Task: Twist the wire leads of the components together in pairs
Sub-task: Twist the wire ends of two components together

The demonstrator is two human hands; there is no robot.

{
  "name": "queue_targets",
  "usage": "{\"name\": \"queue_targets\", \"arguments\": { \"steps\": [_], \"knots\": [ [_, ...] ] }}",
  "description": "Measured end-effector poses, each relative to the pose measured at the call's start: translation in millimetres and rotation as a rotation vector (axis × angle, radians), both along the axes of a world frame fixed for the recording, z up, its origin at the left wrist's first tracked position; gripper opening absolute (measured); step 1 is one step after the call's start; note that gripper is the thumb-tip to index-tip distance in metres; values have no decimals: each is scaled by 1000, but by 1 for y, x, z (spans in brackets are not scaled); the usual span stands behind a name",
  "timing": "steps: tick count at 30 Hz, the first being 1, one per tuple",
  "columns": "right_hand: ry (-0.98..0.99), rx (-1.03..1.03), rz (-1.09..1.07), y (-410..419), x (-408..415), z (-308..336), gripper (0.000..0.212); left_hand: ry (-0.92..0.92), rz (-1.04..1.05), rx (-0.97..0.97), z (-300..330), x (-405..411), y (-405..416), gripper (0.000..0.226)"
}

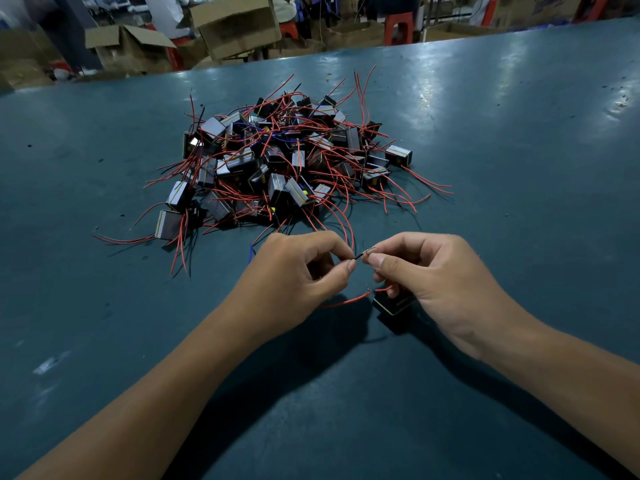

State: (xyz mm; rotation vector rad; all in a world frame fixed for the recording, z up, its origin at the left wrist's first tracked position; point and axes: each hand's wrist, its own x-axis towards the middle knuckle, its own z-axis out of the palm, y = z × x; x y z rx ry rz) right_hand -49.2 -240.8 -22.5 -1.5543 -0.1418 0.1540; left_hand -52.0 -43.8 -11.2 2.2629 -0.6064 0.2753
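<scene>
Wire leads (362,253) met between the two hands near the middle of the desk (519,168), where a short black-sleeved end with bare strands showed in the gap between the fingertips. The left hand (304,268) pinched that black lead between thumb and forefinger, the other fingers curled under the palm. The right hand (429,271) pinched the bare strand ends from the right side, thumb and forefinger pressed together, its lower fingers folded around a red lead. Just below the right hand's fingers sat a small black component (393,304), partly hidden by the hand; whether it rested on the desk or hung from the fingers could not be told. A red wire (346,301) curved from beside that component leftward under the left hand, and a blue wire end (251,254) peeked out on the left of the left hand.

Farther away, at the centre of the desk, lay a heap of components (277,161), small black blocks with grey faces and yellow edges, tangled in many red leads that splayed outward on every side, with a few blue and black ones among them. The nearest red leads of the heap arched down close to the left hand's knuckles. Beyond the far edge of the dark teal desk stood open cardboard boxes (235,26) and red plastic stools (398,27).
</scene>
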Motion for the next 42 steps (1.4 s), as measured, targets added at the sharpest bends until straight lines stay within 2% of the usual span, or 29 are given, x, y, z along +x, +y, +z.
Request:
{"name": "queue_targets", "arguments": {
  "steps": [23,42],
  "knots": [
    [-118,56,-73,7,0,-7,7,-73,-7,20,0,-1,-6,6],
    [-203,-3,-100,10,0,0,10,-206,22,97,9,-6,-10,5]
  ]
}}
